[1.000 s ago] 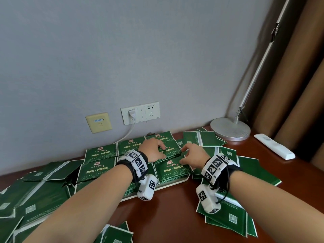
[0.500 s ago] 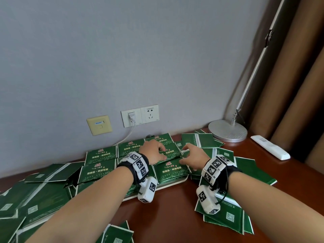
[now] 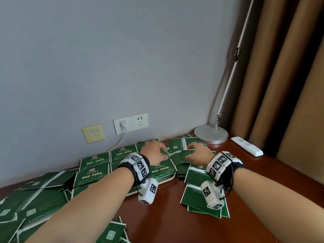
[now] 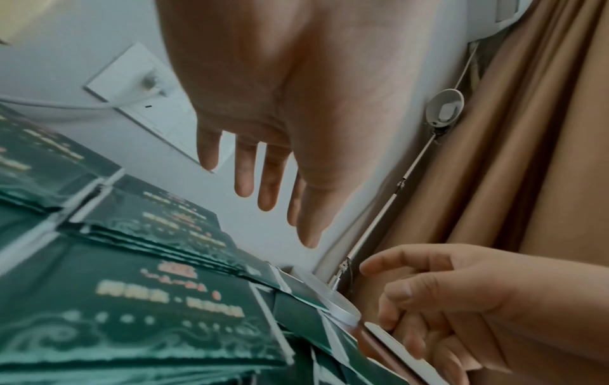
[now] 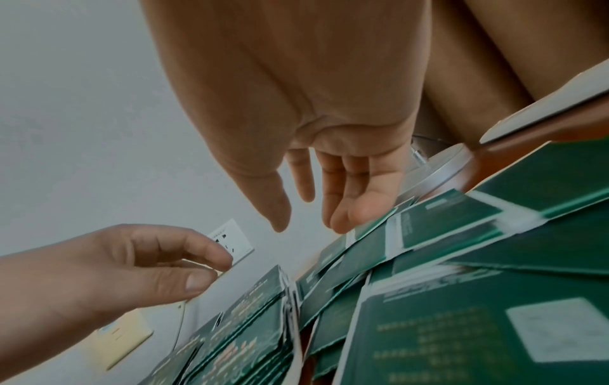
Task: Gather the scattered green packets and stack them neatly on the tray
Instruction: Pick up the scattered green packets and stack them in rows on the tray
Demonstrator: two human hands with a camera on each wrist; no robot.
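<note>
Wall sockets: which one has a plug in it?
The left socket: a white plug and cable hang from it. The right socket beside it is bare.

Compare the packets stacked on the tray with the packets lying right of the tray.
The stacked packets lie squared up in neat rows, gold-printed fronts up; the loose packets overlap at odd angles, mostly showing backs with a white code patch and white strip. The stacked packets rest on the white tray; the loose packets lie directly on the wooden desk. Both are flat, dark green, with pale edges.
</note>
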